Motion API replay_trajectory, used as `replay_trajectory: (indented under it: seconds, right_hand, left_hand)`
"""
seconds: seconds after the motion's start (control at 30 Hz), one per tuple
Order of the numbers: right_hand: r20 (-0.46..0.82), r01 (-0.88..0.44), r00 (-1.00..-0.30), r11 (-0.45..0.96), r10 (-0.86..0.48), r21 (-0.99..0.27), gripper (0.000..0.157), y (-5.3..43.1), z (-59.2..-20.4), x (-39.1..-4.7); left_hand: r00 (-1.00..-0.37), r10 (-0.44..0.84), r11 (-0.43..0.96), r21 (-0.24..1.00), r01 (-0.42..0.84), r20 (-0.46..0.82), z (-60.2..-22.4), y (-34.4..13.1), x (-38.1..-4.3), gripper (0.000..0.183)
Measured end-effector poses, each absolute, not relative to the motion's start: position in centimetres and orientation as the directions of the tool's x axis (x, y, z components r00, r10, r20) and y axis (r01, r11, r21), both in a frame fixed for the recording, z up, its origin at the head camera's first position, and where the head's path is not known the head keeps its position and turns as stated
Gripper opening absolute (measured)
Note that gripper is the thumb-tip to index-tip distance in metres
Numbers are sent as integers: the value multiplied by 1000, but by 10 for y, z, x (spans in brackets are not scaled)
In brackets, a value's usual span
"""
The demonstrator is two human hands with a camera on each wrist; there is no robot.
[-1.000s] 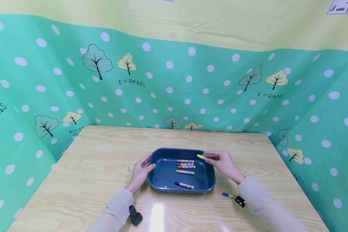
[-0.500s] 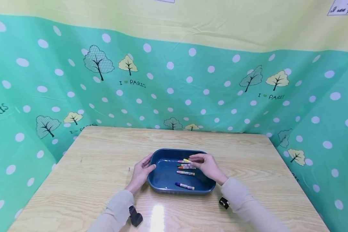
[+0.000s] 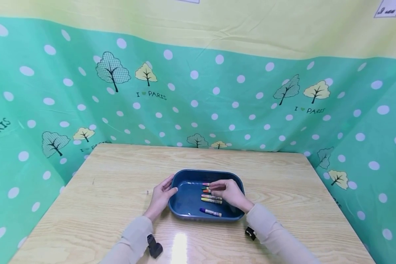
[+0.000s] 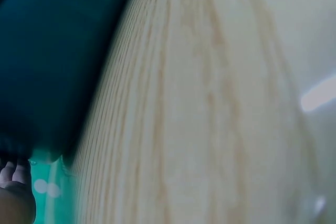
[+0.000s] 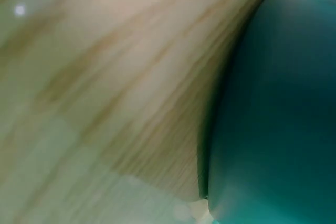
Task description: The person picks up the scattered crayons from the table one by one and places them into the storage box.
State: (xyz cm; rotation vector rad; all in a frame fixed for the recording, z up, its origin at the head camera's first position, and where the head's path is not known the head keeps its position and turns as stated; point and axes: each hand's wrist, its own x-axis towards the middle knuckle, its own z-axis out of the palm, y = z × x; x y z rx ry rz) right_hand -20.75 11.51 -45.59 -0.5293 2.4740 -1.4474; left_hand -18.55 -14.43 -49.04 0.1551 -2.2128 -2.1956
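A dark blue rectangular tray [image 3: 186, 203] with rounded corners sits on the table. My left hand [image 3: 161, 196] grips its left side, thumb over the rim and fingers along the outer wall. Inside lie several crayons. A yellow crayon [image 3: 212, 201] is just below a pale pink crayon [image 3: 211, 197], and a purple crayon [image 3: 210, 212] lies nearer the front wall. My right hand [image 3: 230, 190] reaches into the tray, fingertips over a pink crayon [image 3: 205, 184], a green crayon [image 3: 205, 188] and an orange crayon [image 3: 206, 191], whose right ends it hides. Thumb and fingers stand apart.
The wooden table [image 3: 118, 176] extends around the tray, with a polka-dot curtain [image 3: 198, 102] behind it. Each wrist carries a black camera; the left wrist camera [image 3: 154, 246] sits near the table's front. The left wrist view shows the tray's outer wall [image 4: 52, 66].
The right hand has carried the yellow crayon over the right rim into the tray and let it go beside the pale pink one. The blue crayon on the table is now hidden. The left hand stays put.
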Motion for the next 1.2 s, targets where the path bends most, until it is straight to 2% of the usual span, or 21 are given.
replay_trajectory:
  seconds: [0.4,0.7,1.2]
  right_hand:
    - [-24,-161,-918,429,-395,-889,34,118,-455,-204]
    - [-31,-137,-926,410,-377,-902,32,125,-441,-198]
    - [-40,-93,-961,456,-272,-885,34,185,-417,-175]
  left_hand:
    - [-994,-89,42,997,-72,-68,-492,-141,-183,53]
    - [-994,-91,35,998,-58,-55,-487,-143,-184,52]
    - [-993,-98,32,997,-66,-63,-489,-142,-184,53]
